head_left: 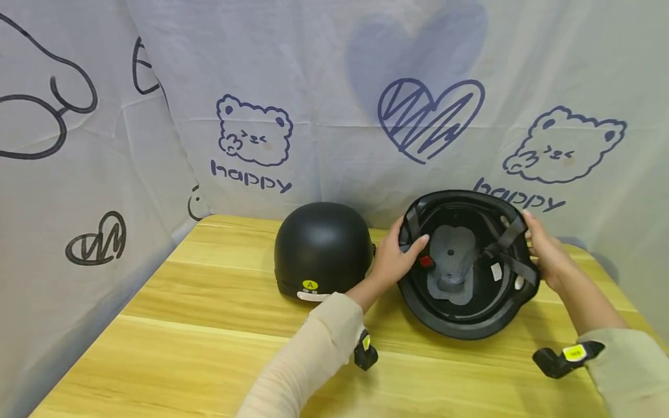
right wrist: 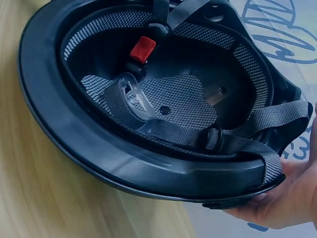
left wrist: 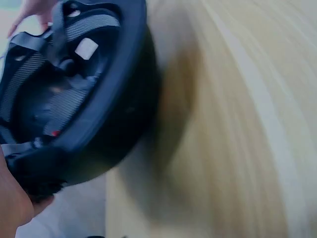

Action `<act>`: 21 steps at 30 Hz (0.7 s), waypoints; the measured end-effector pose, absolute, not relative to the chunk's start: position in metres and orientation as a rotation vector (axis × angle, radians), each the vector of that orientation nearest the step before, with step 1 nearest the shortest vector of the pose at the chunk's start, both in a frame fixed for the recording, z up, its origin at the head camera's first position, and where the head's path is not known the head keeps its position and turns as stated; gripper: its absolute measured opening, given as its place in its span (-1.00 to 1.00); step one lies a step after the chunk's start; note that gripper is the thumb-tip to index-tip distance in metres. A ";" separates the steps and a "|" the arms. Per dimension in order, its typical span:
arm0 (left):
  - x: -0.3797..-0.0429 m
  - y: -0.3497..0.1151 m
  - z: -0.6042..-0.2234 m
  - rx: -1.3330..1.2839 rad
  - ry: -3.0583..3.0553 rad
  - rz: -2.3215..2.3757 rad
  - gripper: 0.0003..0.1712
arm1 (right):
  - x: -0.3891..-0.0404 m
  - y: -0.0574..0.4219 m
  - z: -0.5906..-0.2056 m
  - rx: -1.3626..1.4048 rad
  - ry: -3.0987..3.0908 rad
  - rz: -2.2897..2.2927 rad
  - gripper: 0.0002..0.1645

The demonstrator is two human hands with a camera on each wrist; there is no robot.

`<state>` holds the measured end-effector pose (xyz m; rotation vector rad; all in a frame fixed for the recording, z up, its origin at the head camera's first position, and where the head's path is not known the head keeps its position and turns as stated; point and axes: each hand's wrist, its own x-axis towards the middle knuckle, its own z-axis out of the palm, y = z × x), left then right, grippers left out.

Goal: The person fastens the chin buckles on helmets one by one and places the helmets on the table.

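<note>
Both hands hold a black helmet (head_left: 486,290) tipped so its hollow inside faces the head camera. My left hand (head_left: 394,258) grips its left rim, the thumb laid over the edge toward the inside. On the opposite rim, my right hand (head_left: 549,255) grips from outside, its fingers partly hidden behind the shell. Inside are a grey mesh pad (right wrist: 183,94), dark chin straps (right wrist: 282,116) and a red buckle (right wrist: 143,49). To the left, a second black helmet (head_left: 324,244) rests dome up on the table, with a round yellow "A" sticker (head_left: 310,285) on its front.
The wooden table (head_left: 209,302) reaches back to a pale cloth (head_left: 324,69) printed with bears and hearts, close behind both helmets. Another cloth (head_left: 151,162) hangs along the left side. Black devices with yellow labels sit at both cuffs.
</note>
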<state>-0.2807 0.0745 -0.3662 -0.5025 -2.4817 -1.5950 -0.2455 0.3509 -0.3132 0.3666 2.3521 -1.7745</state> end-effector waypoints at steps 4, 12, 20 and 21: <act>-0.284 0.079 -0.353 -0.318 -2.396 -1.805 -0.47 | -0.245 0.352 -0.311 0.387 2.298 -1.734 -0.10; -0.288 0.082 -0.324 0.439 -2.402 -2.026 -0.36 | -0.242 0.355 -0.308 0.336 2.164 -1.604 0.33; -0.291 0.082 -0.317 0.533 -2.502 -2.107 -0.34 | -0.242 0.357 -0.301 0.203 2.112 -1.431 0.30; -0.291 0.082 -0.317 0.523 -2.512 -2.134 -0.35 | -0.242 0.358 -0.301 0.197 2.102 -1.418 0.31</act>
